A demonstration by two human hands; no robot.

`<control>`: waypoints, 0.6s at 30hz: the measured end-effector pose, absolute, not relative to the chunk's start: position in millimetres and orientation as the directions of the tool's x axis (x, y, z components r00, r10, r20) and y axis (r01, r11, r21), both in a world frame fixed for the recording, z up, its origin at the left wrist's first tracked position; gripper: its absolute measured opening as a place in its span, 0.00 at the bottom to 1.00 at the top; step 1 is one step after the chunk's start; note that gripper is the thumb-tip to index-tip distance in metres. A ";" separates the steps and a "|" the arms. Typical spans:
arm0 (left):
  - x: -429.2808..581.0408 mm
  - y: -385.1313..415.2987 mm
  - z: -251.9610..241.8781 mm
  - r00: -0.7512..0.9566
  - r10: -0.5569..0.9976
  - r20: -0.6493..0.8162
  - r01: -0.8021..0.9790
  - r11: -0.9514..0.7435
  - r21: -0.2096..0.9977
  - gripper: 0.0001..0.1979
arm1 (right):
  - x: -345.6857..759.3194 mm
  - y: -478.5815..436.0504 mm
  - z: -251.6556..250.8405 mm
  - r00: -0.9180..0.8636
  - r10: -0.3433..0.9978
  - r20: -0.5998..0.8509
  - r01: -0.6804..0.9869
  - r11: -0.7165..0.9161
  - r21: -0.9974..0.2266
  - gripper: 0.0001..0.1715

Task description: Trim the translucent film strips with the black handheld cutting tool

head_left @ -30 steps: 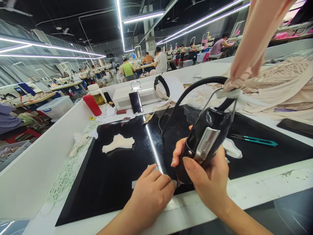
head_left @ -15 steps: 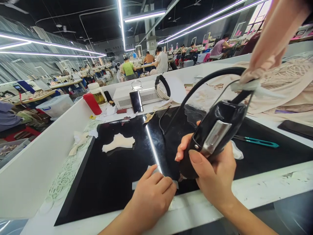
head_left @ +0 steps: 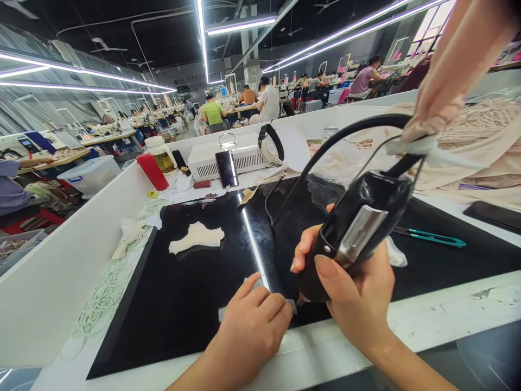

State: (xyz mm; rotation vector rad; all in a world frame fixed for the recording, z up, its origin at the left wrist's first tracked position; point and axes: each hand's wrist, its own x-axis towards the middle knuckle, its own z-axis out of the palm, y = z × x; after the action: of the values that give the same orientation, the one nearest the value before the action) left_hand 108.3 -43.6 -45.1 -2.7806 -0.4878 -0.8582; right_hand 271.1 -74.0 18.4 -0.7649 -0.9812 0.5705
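My right hand (head_left: 358,288) is wrapped round a black corded handheld tool (head_left: 366,187) with a silver lever on its side. The tool leans down and left, its tip low over the black board (head_left: 183,304), close to my left fingers. Whether the tip touches anything cannot be made out. My left hand (head_left: 256,320), fingers bent and together, presses a thin grey strip (head_left: 222,314) against the board near its front edge. Most of the strip lies hidden under that hand. Farther up the board rests a cream fabric piece (head_left: 196,238).
Teal thread snips (head_left: 437,237) and a white scrap (head_left: 396,254) lie right of the tool. A white vented box (head_left: 203,163), a phone (head_left: 227,168) and a red container (head_left: 152,171) stand at the back. Pale cords (head_left: 100,304) line the left; a cloth (head_left: 456,81) hangs by the cable.
The view has shifted very slightly. Both hands keep nearly the same place, with the tool and the grey strip held as before.
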 end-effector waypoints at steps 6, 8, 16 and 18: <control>109.2 -44.9 -43.6 0.772 0.255 0.582 0.358 -0.931 -0.069 0.09 | 271.0 -71.6 18.1 0.455 0.731 0.507 -0.100 0.608 -0.787 0.19; 109.2 -45.2 -43.2 0.777 0.257 0.574 0.355 -0.933 -0.062 0.09 | 271.7 -71.1 17.5 0.460 0.728 0.508 -0.093 0.609 -0.788 0.18; 109.6 -45.5 -41.7 0.797 0.243 0.553 0.322 -0.946 -0.047 0.12 | 271.8 -70.4 18.3 0.464 0.720 0.516 -0.034 0.596 -0.802 0.20; 110.3 -45.3 -41.9 0.790 0.243 0.562 0.317 -0.948 -0.036 0.12 | 270.3 -71.0 19.3 0.464 0.714 0.524 -0.031 0.604 -0.796 0.20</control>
State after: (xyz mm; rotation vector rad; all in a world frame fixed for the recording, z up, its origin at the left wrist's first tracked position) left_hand 110.3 -45.3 -41.9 -2.8504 -0.4477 -0.8692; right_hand 270.3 -71.0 19.3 -0.8102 -0.9926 0.5250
